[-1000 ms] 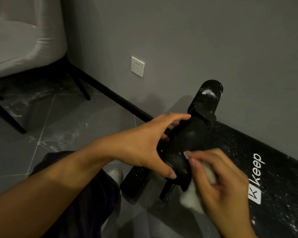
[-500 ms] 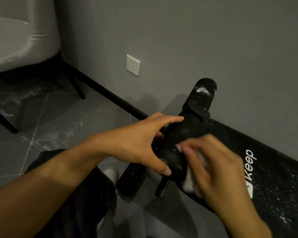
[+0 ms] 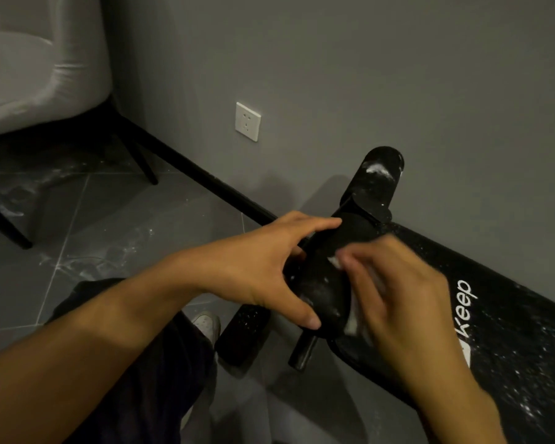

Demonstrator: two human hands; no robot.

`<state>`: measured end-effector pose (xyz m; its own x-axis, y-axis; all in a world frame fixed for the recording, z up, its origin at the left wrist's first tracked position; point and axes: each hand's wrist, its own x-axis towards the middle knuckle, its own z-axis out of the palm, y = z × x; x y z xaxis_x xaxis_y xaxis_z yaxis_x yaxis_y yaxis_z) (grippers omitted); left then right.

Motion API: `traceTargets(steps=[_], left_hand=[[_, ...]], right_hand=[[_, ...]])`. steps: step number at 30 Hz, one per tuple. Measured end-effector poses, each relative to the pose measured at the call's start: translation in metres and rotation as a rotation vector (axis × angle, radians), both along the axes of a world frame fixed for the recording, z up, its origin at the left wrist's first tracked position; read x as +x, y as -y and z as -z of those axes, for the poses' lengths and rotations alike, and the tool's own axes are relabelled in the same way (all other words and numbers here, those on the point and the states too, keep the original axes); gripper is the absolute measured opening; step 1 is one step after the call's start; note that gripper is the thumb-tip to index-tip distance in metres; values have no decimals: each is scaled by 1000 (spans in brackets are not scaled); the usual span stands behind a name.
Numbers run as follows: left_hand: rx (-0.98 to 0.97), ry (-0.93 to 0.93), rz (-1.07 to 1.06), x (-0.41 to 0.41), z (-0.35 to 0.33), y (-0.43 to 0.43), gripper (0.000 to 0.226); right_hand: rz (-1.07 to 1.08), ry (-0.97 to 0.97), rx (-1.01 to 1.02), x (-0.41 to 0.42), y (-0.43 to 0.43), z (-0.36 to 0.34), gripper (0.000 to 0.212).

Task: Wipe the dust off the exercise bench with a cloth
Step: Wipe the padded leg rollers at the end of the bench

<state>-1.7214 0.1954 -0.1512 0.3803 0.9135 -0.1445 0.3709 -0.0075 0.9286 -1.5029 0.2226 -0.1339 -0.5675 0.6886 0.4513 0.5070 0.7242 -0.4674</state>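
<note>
Two-handed work on exercise bench (image 3: 510, 331): left grip (image 3: 257, 267) clasps black pad (image 3: 324, 280), right grip (image 3: 407, 302) clutches cloth (image 3: 351, 319).

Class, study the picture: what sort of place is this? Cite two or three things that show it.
Probably a room in a home: a dusty exercise bench beside a grey wall, a wall socket, and a pale upholstered chair.

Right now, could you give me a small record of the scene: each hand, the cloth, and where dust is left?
left hand: grips the near pad, thumb on one side, fingers on the other
right hand: blurred; holds the white cloth against that pad
dust: white patch on the far pad; specks across the bench board with the keep logo
surroundings: wall socket, grey chair
</note>
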Motion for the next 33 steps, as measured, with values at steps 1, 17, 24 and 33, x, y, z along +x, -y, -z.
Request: traceTargets(steps=[1, 17, 24, 33], left_hand=[[3, -4, 5, 0, -1, 0, 120], [25, -24, -9, 2, 0, 1, 120], [34, -36, 1, -1, 1, 2, 119], [-12, 7, 14, 0, -5, 4, 117]], right_hand=[[34, 10, 11, -4, -12, -1, 11], [24, -37, -7, -3, 7, -4, 10], [-129, -155, -62, 12, 46, 14, 15], [6, -138, -47, 12, 29, 12, 14]])
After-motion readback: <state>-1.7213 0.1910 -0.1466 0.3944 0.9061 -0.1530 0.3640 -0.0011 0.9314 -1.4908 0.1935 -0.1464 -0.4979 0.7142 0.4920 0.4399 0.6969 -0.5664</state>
